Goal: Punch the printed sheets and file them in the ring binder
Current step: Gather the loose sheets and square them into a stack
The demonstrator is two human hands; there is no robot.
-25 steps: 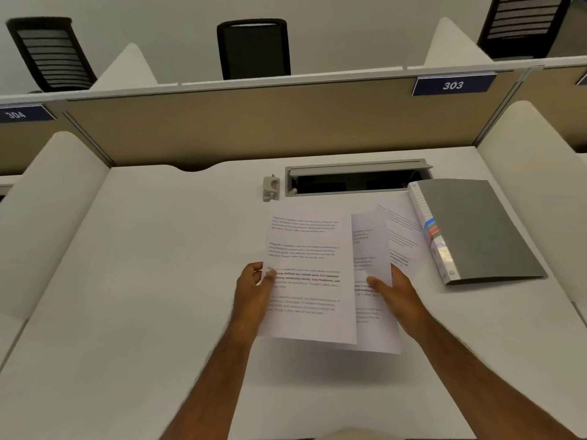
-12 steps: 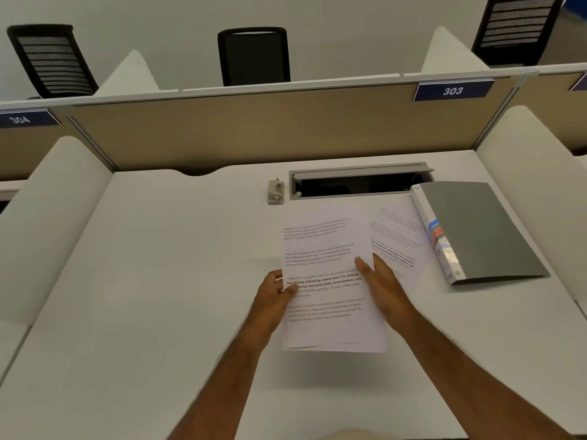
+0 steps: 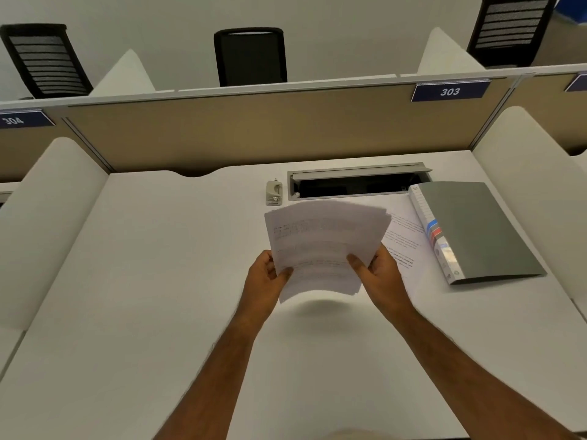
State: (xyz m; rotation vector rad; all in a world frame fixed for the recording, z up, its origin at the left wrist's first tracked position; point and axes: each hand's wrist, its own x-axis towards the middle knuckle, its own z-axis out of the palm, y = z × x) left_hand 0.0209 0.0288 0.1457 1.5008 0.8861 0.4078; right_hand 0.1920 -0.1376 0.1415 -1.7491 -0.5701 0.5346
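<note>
A: Item one, stack of printed sheets (image 3: pixel 320 246): lifted clear of the tabletop (image 3: pixel 158 281), shadow beneath it, edges fanned and not squared. Print blurred, unreadable. Sheet count cannot be told.

B: Hands?

A: Left hand (image 3: pixel 266 281) closed on the stack's lower left edge, right hand (image 3: pixel 378 274) closed on its lower right, thumbs on top. Fingers under the paper hidden.

B: Item two?

A: One loose printed sheet (image 3: pixel 403 239) lying flat on the tabletop, partly covered by the raised stack, touching the grey ring binder (image 3: pixel 476 230). Binder closed, lying flat at the right, spine label too small to read.

B: The punch?

A: Small single-hole punch (image 3: pixel 274 193), upright-lying beside the open cable tray (image 3: pixel 355 182). Tray interior dark, contents indistinct.

B: Change since half a second ago?

A: The stack then lay flat on the tabletop under both hands; now it is raised and tilted toward the far edge. Binder, punch and loose sheet unmoved
</note>
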